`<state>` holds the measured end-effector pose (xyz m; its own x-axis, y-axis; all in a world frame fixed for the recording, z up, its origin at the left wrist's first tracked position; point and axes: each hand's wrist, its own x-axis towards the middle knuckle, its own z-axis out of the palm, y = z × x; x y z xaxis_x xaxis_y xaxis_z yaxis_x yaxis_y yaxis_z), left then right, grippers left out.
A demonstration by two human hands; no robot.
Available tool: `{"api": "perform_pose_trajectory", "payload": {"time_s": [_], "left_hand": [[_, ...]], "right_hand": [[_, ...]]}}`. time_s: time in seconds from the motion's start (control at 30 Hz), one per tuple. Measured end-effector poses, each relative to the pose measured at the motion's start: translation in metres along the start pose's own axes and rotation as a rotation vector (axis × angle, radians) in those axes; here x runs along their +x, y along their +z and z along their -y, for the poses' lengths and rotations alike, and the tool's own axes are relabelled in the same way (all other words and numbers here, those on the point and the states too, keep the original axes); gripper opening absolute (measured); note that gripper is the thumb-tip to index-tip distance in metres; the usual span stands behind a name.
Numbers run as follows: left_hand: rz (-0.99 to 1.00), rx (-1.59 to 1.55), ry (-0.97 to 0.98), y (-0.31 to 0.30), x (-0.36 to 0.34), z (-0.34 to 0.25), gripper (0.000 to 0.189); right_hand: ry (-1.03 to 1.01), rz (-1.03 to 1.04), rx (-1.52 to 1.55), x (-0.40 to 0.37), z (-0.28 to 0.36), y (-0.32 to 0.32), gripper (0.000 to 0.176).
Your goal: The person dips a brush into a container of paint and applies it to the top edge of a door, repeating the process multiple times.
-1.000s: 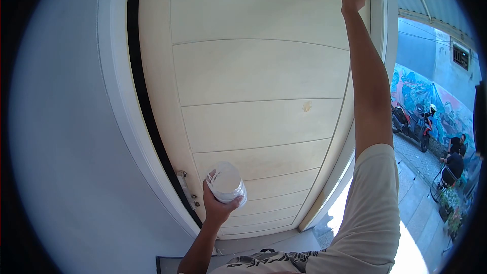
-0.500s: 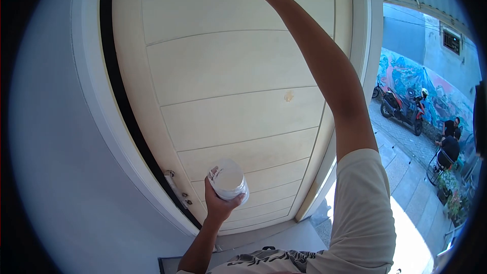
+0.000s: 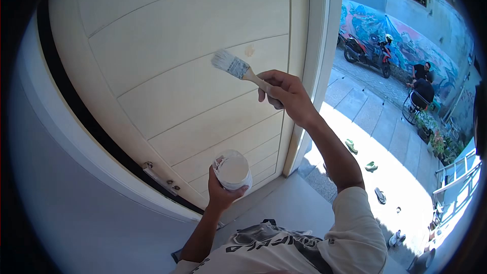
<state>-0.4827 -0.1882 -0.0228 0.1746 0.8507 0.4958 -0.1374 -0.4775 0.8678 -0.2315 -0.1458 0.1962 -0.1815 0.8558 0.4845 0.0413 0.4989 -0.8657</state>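
Note:
My right hand [image 3: 284,90] grips a paintbrush [image 3: 233,65] by its light wooden handle. White paint coats the bristles, which point up and left, and smears cover the ferrule. Behind the brush stands a cream door [image 3: 187,30] with horizontal grooves and a small tan patch [image 3: 249,50] near the bristles. Lower down, my left hand [image 3: 223,193] is wrapped round a white plastic tub [image 3: 234,170] of pale paint, held with its mouth up. Some paint streaks mark the tub's inner wall.
A metal door handle [image 3: 158,176] sits at the door's lower left, the white frame [image 3: 320,35] on its right. Outside, green slippers [image 3: 371,166] lie on sunlit paving. Motorbikes [image 3: 368,53], a seated person [image 3: 422,89] and a ladder [image 3: 459,175] are farther off.
My right hand has come down from the top of the view, bringing the paintbrush into sight. The view has turned right, showing more of the paving. My left hand still holds the tub.

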Motion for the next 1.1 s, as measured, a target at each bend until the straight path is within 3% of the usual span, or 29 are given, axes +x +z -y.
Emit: {"api": "perform_pose_trajectory", "payload": {"time_s": [0.1, 0.23, 0.43, 0.5, 0.67, 0.8, 1.1], "left_hand": [[0.098, -0.025, -0.014, -0.015, 0.005, 0.021, 0.096], [0.208, -0.063, -0.062, -0.028, 0.007, 0.009, 0.096], [0.360, -0.125, -0.091, -0.044, 0.016, 0.011, 0.097], [0.393, -0.147, -0.104, -0.047, 0.019, 0.016, 0.098], [0.483, -0.049, -0.075, -0.055, 0.017, 0.016, 0.101], [0.532, -0.053, -0.052, -0.061, 0.011, 0.029, 0.103], [0.543, -0.064, 0.008, -0.061, 0.004, 0.018, 0.107]], "right_hand": [[0.074, -0.209, -0.054, -0.048, -0.043, 0.015, 0.031], [0.184, -0.417, 0.041, -0.101, -0.030, 0.032, 0.034], [0.359, -0.586, -0.239, -0.143, -0.033, 0.053, 0.027], [0.243, -0.664, -0.150, -0.148, -0.037, 0.061, 0.019], [0.314, -0.784, -0.235, -0.160, -0.010, 0.084, 0.028], [0.237, -0.927, -0.226, -0.164, -0.008, 0.103, 0.020], [0.006, -0.948, -0.005, -0.154, 0.019, 0.126, 0.018]]}}
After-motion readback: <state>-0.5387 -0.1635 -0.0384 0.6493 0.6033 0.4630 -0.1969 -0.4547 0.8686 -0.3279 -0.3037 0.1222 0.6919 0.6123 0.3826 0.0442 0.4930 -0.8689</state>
